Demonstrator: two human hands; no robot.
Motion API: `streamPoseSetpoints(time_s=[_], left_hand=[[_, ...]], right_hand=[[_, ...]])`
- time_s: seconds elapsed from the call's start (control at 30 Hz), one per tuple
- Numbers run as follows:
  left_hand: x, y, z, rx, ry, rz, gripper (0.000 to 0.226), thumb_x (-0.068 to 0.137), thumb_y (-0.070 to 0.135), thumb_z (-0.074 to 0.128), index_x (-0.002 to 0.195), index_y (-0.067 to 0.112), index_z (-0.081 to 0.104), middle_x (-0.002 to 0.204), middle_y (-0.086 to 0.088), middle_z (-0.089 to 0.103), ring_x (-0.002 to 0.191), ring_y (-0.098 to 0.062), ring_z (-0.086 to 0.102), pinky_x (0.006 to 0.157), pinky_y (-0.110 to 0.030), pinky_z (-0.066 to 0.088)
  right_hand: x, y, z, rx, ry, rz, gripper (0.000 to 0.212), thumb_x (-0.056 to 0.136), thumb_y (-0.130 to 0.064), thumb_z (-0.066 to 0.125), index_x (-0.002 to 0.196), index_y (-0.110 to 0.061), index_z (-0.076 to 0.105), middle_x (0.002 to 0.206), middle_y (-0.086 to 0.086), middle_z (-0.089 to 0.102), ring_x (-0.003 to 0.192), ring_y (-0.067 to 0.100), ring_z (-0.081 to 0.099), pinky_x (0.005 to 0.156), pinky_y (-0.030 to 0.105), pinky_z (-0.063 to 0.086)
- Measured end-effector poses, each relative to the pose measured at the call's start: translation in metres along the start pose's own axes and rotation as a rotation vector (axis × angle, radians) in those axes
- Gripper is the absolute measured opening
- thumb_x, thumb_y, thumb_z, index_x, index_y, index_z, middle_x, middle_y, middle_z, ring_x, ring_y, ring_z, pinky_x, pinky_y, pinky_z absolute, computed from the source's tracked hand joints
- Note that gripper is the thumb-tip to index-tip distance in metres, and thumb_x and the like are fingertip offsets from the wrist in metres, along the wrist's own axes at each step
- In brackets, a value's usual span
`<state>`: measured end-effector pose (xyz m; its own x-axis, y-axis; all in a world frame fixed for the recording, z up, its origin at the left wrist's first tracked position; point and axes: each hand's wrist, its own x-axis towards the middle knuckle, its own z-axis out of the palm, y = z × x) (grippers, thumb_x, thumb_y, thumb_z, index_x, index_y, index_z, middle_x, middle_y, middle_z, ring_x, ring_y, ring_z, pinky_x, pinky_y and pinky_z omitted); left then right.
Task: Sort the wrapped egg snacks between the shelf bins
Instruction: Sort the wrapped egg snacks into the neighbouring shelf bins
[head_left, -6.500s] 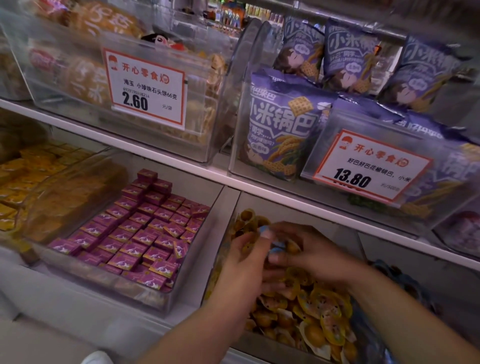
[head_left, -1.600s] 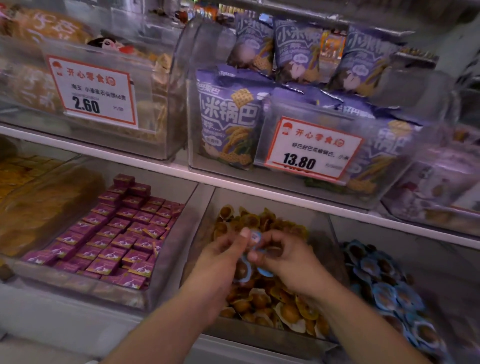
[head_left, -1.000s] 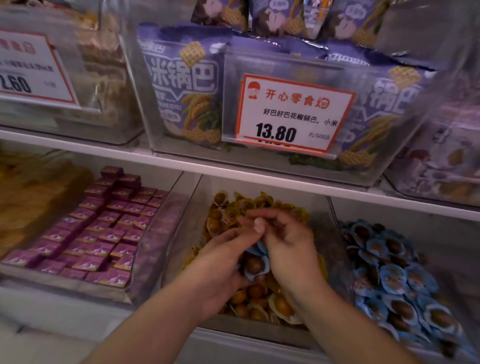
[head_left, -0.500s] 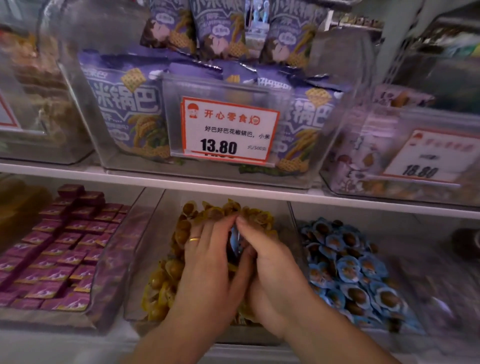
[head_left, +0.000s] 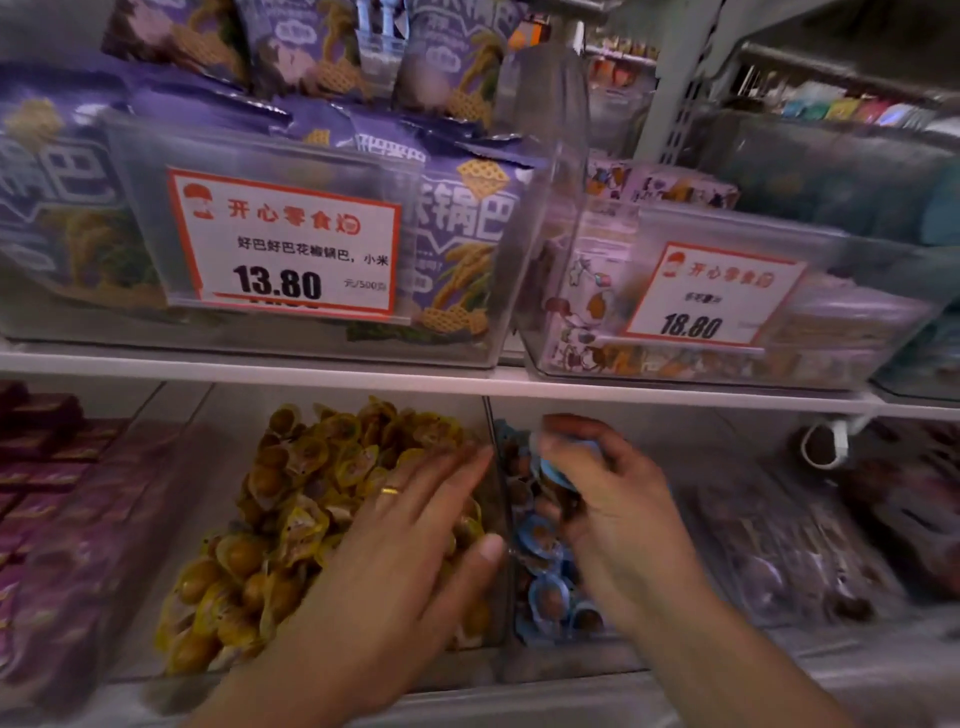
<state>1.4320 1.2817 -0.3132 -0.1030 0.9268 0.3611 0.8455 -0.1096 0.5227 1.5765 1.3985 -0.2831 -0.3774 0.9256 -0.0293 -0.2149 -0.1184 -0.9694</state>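
Blue-wrapped egg snacks (head_left: 551, 477) blurred in right hand (head_left: 610, 499), bin (head_left: 496, 525) partly hidden

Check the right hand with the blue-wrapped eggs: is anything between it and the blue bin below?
Nothing visible does. The right hand grips blue-wrapped eggs already past the clear divider, directly above the blue bin. The left hand rests on the yellow-wrapped eggs next door.

The yellow-wrapped egg snacks (head_left: 311, 499) lay in glossy, crinkled film, as did the blue-wrapped egg snacks (head_left: 540, 540). Both bins (head_left: 496, 519) were clear, smooth plastic. The shelf edge (head_left: 363, 375) looked white, smooth and matt. A ring (head_left: 389, 490) shone like gold metal. The price cards (head_left: 291, 244) looked like matt paper behind clear plastic.
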Motion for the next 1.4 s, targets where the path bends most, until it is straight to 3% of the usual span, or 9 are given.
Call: streamPoseSetpoints(time_s=[0.13,0.27,0.37,0.5,0.63,0.87,1.07,1.2,1.4], left_hand=[[0.004,-0.029,-0.001,0.124,0.008,-0.117,0.057,0.095,0.056,0.027,0.134,0.030,0.059,0.142,0.013,0.051,0.141,-0.012,0.037,0.112,-0.044,0.037],[-0.005,-0.050,-0.001,0.301,-0.262,-0.204,0.077,0.083,0.075,0.007,0.148,0.046,0.035,0.157,0.018,0.027,0.148,-0.009,0.020,0.121,-0.041,0.017],[-0.008,-0.055,-0.007,0.291,-0.307,-0.246,0.077,0.077,0.081,0.010,0.142,0.049,0.038,0.158,0.022,0.021,0.142,-0.006,0.031,0.118,-0.038,0.024],[-0.020,-0.057,-0.016,0.299,-0.252,-0.234,0.053,0.080,0.074,0.029,0.115,0.041,0.053,0.126,0.022,0.047,0.111,-0.008,0.056,0.096,-0.034,0.042],[-0.030,-0.076,-0.037,0.624,-0.117,-0.366,0.036,0.085,0.056,0.042,0.107,0.034,0.061,0.108,0.010,0.064,0.105,-0.019,0.060,0.088,-0.038,0.044],[0.005,-0.082,-0.024,0.452,0.065,-0.288,0.048,0.091,0.049,0.037,0.122,0.024,0.063,0.133,-0.003,0.057,0.120,-0.025,0.056,0.102,-0.043,0.044],[0.053,-0.077,0.010,0.239,-0.417,-0.124,0.059,0.092,0.055,0.045,0.146,0.030,0.040,0.144,-0.001,0.043,0.128,-0.023,0.047,0.108,-0.045,0.036],[0.031,-0.096,-0.014,0.467,-0.418,-0.062,0.040,0.092,0.051,0.037,0.122,0.033,0.055,0.127,0.006,0.048,0.112,-0.020,0.055,0.095,-0.039,0.044],[0.006,-0.102,-0.048,0.838,-0.286,-0.125,0.033,0.089,0.047,0.045,0.102,0.029,0.070,0.115,0.003,0.064,0.109,-0.025,0.062,0.107,-0.048,0.036]], right_hand=[[0.043,0.005,-0.041,-0.439,0.039,0.043,0.022,0.091,-0.047,0.064,0.096,-0.030,0.078,0.106,-0.006,0.075,0.108,0.017,0.067,0.095,0.040,0.051],[0.059,0.008,-0.052,-0.645,0.063,-0.108,0.029,0.097,-0.032,0.057,0.078,-0.026,0.078,0.083,-0.020,0.075,0.086,-0.001,0.067,0.071,0.014,0.048],[0.051,0.013,-0.039,-0.673,0.035,-0.327,0.024,0.095,-0.017,0.060,0.079,-0.029,0.075,0.086,-0.022,0.074,0.086,-0.009,0.065,0.071,0.002,0.043],[0.031,0.029,0.002,-0.786,-0.227,-0.502,0.019,0.091,-0.029,0.060,0.105,-0.036,0.070,0.110,-0.023,0.067,0.106,-0.006,0.060,0.089,0.006,0.042],[0.025,0.042,0.025,-0.978,-0.334,-0.510,0.021,0.089,-0.017,0.068,0.106,-0.028,0.074,0.120,-0.013,0.063,0.133,0.019,0.046,0.114,0.041,0.035],[0.023,0.036,0.030,-0.994,-0.333,-0.420,0.037,0.084,0.000,0.061,0.106,-0.027,0.073,0.126,-0.010,0.061,0.140,0.019,0.038,0.119,0.043,0.028],[0.023,0.036,0.025,-0.934,-0.356,-0.366,0.053,0.081,0.011,0.054,0.100,-0.035,0.073,0.125,-0.024,0.056,0.142,0.007,0.029,0.120,0.022,0.019],[0.024,0.038,0.024,-0.901,-0.358,-0.339,0.053,0.084,0.007,0.054,0.096,-0.042,0.070,0.124,-0.032,0.053,0.143,0.003,0.024,0.109,0.003,0.009],[0.024,0.042,0.023,-0.825,-0.346,-0.354,0.053,0.082,0.011,0.052,0.096,-0.035,0.074,0.122,-0.030,0.056,0.141,0.008,0.030,0.119,0.020,0.018]])
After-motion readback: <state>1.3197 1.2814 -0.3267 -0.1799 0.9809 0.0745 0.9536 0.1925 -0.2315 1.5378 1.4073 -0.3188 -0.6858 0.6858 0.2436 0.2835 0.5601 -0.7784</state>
